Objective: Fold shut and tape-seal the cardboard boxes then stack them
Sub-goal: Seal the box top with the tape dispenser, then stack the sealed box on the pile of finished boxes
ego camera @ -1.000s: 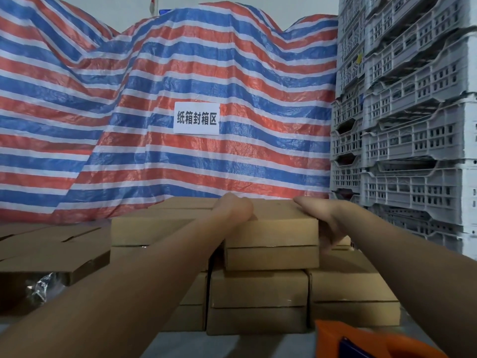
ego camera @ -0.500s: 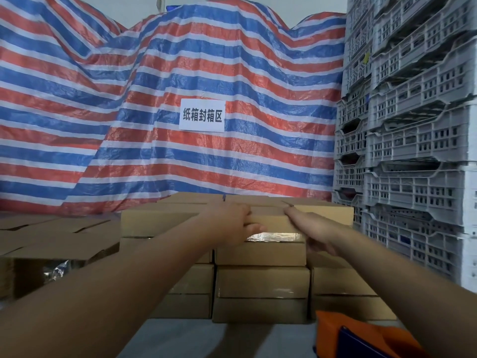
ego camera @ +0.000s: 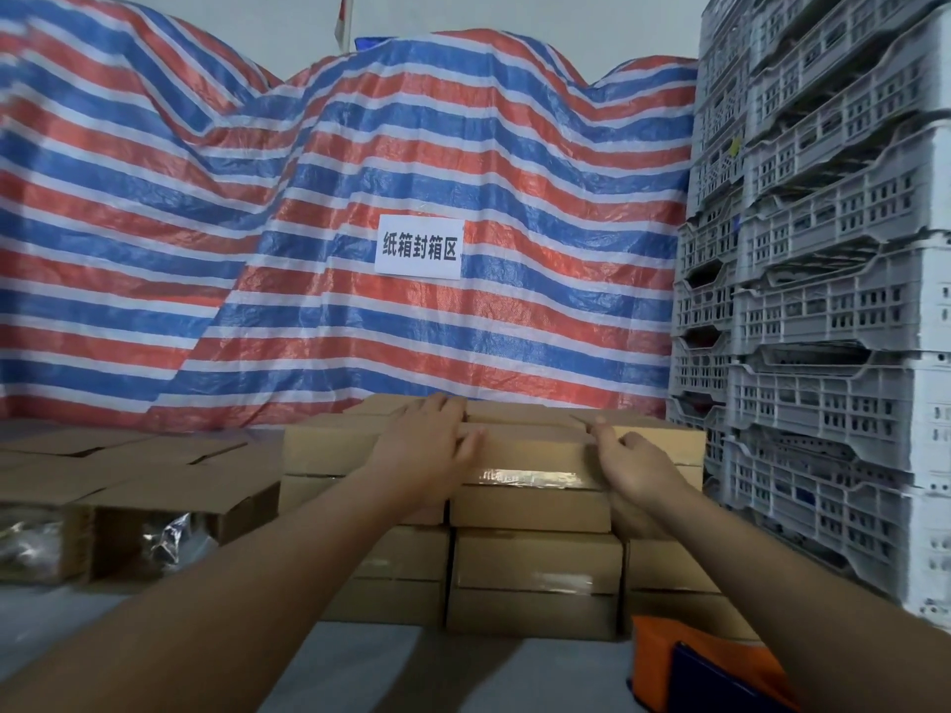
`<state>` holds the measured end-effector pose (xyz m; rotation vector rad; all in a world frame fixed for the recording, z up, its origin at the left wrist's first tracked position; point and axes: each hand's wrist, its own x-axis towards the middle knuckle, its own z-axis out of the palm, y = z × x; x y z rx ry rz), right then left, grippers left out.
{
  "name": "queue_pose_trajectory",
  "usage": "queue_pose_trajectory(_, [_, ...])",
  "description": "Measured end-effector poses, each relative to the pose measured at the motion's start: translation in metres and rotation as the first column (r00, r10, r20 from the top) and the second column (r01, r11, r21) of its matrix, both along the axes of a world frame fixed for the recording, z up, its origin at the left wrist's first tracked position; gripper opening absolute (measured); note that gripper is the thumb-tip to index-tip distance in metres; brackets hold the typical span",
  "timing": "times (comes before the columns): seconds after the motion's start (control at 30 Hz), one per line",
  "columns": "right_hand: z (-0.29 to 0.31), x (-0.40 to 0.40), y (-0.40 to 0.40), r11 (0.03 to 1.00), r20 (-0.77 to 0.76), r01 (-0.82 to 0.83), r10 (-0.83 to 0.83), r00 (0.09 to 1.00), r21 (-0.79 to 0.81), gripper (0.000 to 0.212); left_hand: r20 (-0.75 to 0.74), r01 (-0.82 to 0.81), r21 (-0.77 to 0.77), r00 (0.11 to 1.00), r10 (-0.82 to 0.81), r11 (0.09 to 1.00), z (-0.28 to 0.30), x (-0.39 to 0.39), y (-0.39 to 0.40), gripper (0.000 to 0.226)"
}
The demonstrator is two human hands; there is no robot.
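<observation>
A flat brown tape-sealed cardboard box (ego camera: 530, 458) is steadied atop the stack, left hand (ego camera: 429, 445) laid flat, right hand (ego camera: 630, 468) gripping its end, apparently for alignment.

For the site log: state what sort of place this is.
Probably a warehouse packing area: stacked sealed cardboard boxes, grey plastic crates piled high, and a striped tarp bearing a printed sign.

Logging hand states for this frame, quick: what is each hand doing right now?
Left hand: open, fingers flat on the top box.
Right hand: fingers on the same box's right end; grip cannot be told.
</observation>
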<state>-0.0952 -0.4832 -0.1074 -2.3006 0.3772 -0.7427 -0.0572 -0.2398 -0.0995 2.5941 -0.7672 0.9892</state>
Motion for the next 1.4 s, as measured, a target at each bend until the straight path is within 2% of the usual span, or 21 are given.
queue_pose_trajectory(0.07, [0.005,-0.013,0.005,0.997,0.053,0.037,-0.033,0.998,-0.07,0.065,0.048,0.014,-0.107,0.999,-0.009,0.994,0.002,-0.01,0.02,0.046])
queue_pose_trajectory(0.17, [0.009,-0.039,0.023,0.969,0.294,0.11,-0.041,0.955,-0.221,0.037,0.096,0.103,-0.262,0.992,-0.08,0.959,-0.002,-0.029,0.05,0.033])
queue_pose_trajectory(0.23, [0.001,-0.062,0.043,0.953,0.444,0.073,0.069,0.893,-0.294,0.027,0.093,0.16,-0.319,0.986,-0.137,0.934,-0.015,-0.044,0.069,0.021])
queue_pose_trajectory(0.27, [-0.008,-0.073,0.056,0.946,0.461,0.024,0.136,0.877,-0.325,0.028,0.085,0.186,-0.326,0.982,-0.167,0.927,-0.024,-0.052,0.078,0.018])
queue_pose_trajectory(0.33, [-0.033,-0.089,0.08,0.934,0.407,-0.068,0.218,0.887,-0.352,0.037,0.061,0.201,-0.303,0.98,-0.192,0.931,-0.047,-0.064,0.094,0.021])
queue_pose_trajectory(0.43, [-0.074,-0.091,0.11,0.935,0.266,-0.182,0.267,0.926,-0.304,0.047,-0.004,0.1,-0.21,0.995,-0.103,0.973,-0.082,-0.07,0.114,0.034])
queue_pose_trajectory(0.53, [-0.107,-0.079,0.133,0.922,0.121,-0.267,0.31,0.943,-0.281,0.049,-0.102,0.007,-0.162,0.995,-0.024,0.987,-0.109,-0.068,0.13,0.036])
queue_pose_trajectory(0.63, [-0.13,-0.068,0.147,0.922,0.039,-0.316,0.333,0.942,-0.223,0.043,-0.247,-0.054,-0.195,0.969,0.004,0.979,-0.13,-0.06,0.145,0.048])
queue_pose_trajectory(0.73, [-0.137,-0.061,0.149,0.92,0.04,-0.346,0.358,0.933,-0.182,0.048,-0.395,-0.13,-0.348,0.919,-0.019,0.929,-0.141,-0.053,0.152,0.057])
queue_pose_trajectory(0.8, [-0.14,-0.06,0.145,0.922,0.017,-0.356,0.363,0.932,-0.151,0.049,-0.41,-0.142,-0.398,0.911,-0.037,0.906,-0.146,-0.049,0.153,0.053])
queue_pose_trajectory(0.93, [-0.144,-0.059,0.138,0.91,0.005,-0.387,0.392,0.92,-0.149,0.05,-0.381,-0.132,-0.397,0.924,-0.032,0.908,-0.147,-0.046,0.153,0.034])
queue_pose_trajectory(1.07, [-0.143,-0.06,0.139,0.903,-0.034,-0.399,0.399,0.916,-0.161,0.048,-0.404,-0.155,-0.408,0.915,-0.026,0.9,-0.142,-0.052,0.155,0.045])
queue_pose_trajectory(1.13, [-0.141,-0.066,0.141,0.903,-0.029,-0.387,0.389,0.921,-0.184,0.047,-0.377,-0.161,-0.444,0.926,-0.02,0.881,-0.141,-0.055,0.155,0.058])
queue_pose_trajectory(1.2, [-0.138,-0.074,0.148,0.894,-0.049,-0.366,0.366,0.929,-0.259,0.043,-0.398,-0.162,-0.499,0.915,-0.06,0.851,-0.14,-0.057,0.155,0.06])
queue_pose_trajectory(1.3, [-0.125,-0.085,0.175,0.763,-0.073,-0.327,0.347,0.935,-0.558,0.039,-0.39,-0.145,-0.507,0.918,-0.076,0.849,-0.132,-0.055,0.159,0.048])
queue_pose_trajectory(1.4, [-0.1,-0.08,0.211,0.67,-0.044,-0.36,0.439,0.897,-0.649,0.041,-0.34,-0.137,-0.492,0.939,-0.045,0.86,-0.11,-0.048,0.18,0.031])
